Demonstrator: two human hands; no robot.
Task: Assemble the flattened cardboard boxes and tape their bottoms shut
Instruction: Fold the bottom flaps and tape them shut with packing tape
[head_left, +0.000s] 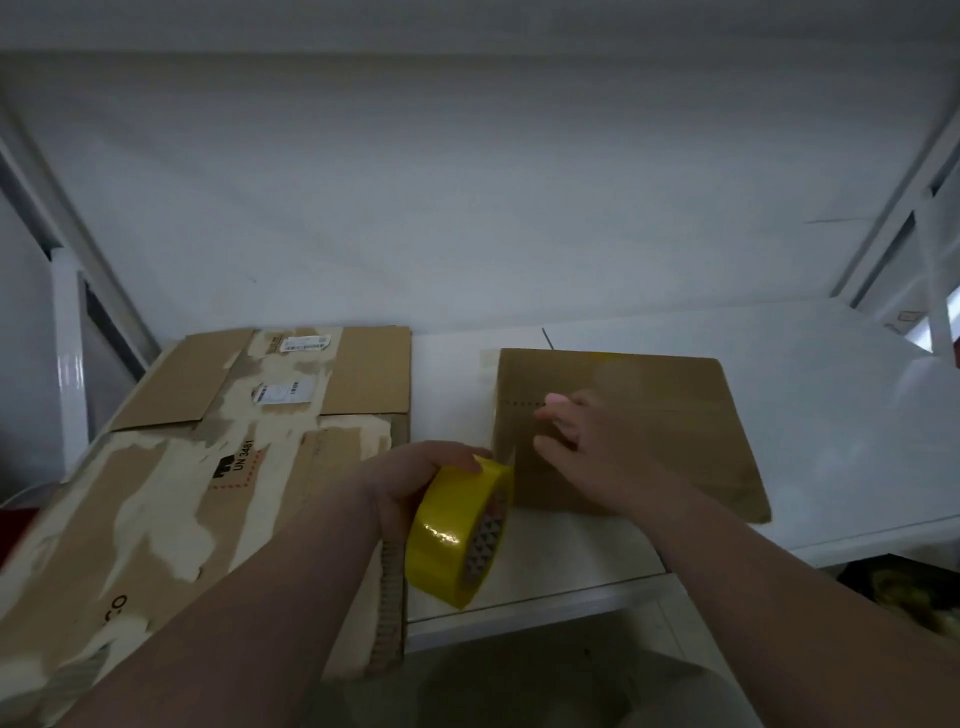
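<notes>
A brown cardboard box (665, 415) stands on the white table (831, 374), right of centre. My right hand (592, 452) rests on its top face, fingers spread over a dotted line; it is blurred. My left hand (415, 483) grips a roll of yellow tape (457, 535) at the box's near left corner. Whether tape runs from the roll to the box, I cannot tell.
A stack of flattened cardboard boxes (208, 467) with torn patches and labels covers the left of the table. A white wall stands behind. White metal frame bars (893, 208) rise at both sides. The table's front edge is close to me.
</notes>
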